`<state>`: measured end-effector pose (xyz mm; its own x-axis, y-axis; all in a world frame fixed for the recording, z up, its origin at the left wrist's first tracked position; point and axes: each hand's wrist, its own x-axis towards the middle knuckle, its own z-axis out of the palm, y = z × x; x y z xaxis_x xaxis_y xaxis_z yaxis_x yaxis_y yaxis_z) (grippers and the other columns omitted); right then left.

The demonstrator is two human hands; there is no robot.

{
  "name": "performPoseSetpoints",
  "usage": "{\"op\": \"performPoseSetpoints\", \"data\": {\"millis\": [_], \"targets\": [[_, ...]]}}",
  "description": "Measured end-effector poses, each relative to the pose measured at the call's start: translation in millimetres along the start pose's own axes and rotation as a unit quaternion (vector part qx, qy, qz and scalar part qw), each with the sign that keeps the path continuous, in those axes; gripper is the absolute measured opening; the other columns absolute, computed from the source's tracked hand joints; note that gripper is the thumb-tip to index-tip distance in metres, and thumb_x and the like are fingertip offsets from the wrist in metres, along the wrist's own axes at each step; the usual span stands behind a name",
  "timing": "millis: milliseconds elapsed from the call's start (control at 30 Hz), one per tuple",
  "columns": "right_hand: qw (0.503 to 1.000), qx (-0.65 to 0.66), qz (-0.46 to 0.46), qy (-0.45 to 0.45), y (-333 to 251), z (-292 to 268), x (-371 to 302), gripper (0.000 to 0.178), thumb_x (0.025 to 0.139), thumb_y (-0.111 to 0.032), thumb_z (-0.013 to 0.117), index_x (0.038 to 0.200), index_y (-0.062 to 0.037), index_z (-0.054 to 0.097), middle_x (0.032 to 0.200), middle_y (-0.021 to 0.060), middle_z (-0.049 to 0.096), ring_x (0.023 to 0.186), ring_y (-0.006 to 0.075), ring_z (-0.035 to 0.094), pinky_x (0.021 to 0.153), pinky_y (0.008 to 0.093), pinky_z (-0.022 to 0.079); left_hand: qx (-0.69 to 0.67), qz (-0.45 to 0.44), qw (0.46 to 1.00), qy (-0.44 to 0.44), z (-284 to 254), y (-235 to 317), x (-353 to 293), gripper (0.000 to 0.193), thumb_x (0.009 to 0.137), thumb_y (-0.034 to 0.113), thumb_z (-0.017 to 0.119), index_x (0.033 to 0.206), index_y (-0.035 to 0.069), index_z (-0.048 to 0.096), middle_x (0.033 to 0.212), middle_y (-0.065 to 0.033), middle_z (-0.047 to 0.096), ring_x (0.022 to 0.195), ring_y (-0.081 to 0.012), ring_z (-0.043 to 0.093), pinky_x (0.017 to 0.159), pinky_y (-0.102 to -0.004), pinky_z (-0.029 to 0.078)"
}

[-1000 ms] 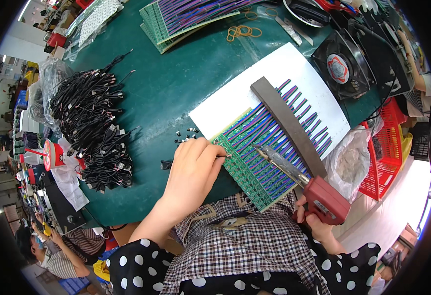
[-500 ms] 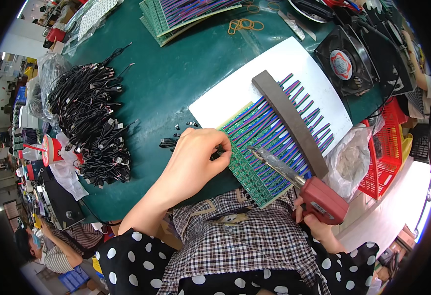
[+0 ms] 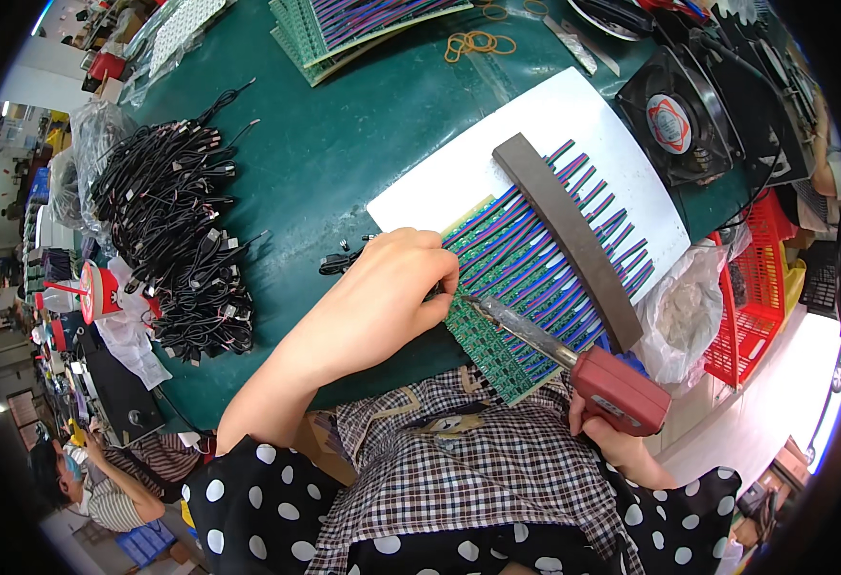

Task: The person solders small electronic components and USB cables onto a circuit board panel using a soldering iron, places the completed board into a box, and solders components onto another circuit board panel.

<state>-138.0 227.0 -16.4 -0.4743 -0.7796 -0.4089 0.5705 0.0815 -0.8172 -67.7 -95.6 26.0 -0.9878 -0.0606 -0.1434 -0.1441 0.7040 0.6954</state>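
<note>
My left hand (image 3: 396, 287) is closed in a pinch at the left edge of a green circuit board panel (image 3: 497, 359). What its fingertips hold, if anything, is hidden. My right hand (image 3: 612, 441) grips a red soldering gun (image 3: 622, 391), whose metal barrel slants up left over the board. Its tip is close to my left fingertips; whether it touches the board I cannot tell. Rows of blue, red and black ribbon wires (image 3: 497, 251) run across the panel. A dark bar (image 3: 574, 244) lies over them. Beneath is a white sheet (image 3: 439, 187).
Small black parts (image 3: 339, 261) lie beyond my left wrist. A heap of black cables (image 3: 176, 211) covers the table's left side. More wired boards (image 3: 296, 38) and rubber bands (image 3: 478, 46) sit at the back. A black fan (image 3: 674, 120), plastic bag (image 3: 679, 307) and red basket (image 3: 751, 316) are at right.
My left hand has shifted slightly up and right along the board's edge. The soldering gun has moved a little left, its tip nearer my left fingers.
</note>
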Motion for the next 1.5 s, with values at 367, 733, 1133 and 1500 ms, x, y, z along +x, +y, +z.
{"op": "performPoseSetpoints", "data": {"millis": [367, 733, 1133, 1500], "targets": [[0.984, -0.176, -0.012, 0.011, 0, -3, 2, 0.067, 0.072, -0.008, 0.075, 0.129, 0.0075, 0.045, 0.087, 0.0060, 0.065, 0.071, 0.0094, 0.061, 0.066, 0.0219, 0.049, 0.006, -0.009, 1.000, -0.013, -1, 2, 2, 0.007, 0.073, 0.005, 0.061, 0.076, 0.000, 0.057, 0.077, -0.0125, 0.052, 0.080, -0.0301, 0.052, 0.073, -0.0383, 0.043], [0.997, -0.073, -0.016, 0.019, -8, 4, 1, 0.063, 0.079, -0.014, 0.069, 0.131, 0.0049, 0.039, 0.104, 0.0138, 0.060, 0.073, 0.0142, 0.058, 0.062, 0.0240, 0.047, 0.012, -0.002, 1.000, -0.013, 0, 2, 3, 0.006, 0.072, 0.004, 0.060, 0.075, 0.000, 0.056, 0.076, -0.0127, 0.052, 0.079, -0.0302, 0.052, 0.073, -0.0388, 0.042], [0.995, -0.094, -0.046, -0.002, -7, 5, -1, 0.057, 0.087, -0.027, 0.065, 0.129, 0.0021, 0.040, 0.111, 0.0156, 0.055, 0.067, 0.0172, 0.055, 0.061, 0.0273, 0.047, 0.055, -0.003, 0.998, -0.012, -7, 6, -3, 0.012, 0.074, 0.004, 0.063, 0.085, 0.001, 0.059, 0.078, -0.0111, 0.053, 0.080, -0.0268, 0.053, 0.073, -0.0366, 0.043], [0.994, -0.083, -0.063, 0.043, -8, 12, -3, 0.054, 0.087, -0.028, 0.065, 0.123, 0.0063, 0.044, 0.108, 0.0163, 0.056, 0.064, 0.0175, 0.055, 0.059, 0.0279, 0.046, -0.165, -0.049, 0.979, 0.112, -8, -21, -27, 0.021, 0.076, 0.002, 0.069, 0.096, 0.000, 0.066, 0.101, -0.0088, 0.063, 0.100, -0.0219, 0.058, 0.089, -0.0319, 0.043]]}}
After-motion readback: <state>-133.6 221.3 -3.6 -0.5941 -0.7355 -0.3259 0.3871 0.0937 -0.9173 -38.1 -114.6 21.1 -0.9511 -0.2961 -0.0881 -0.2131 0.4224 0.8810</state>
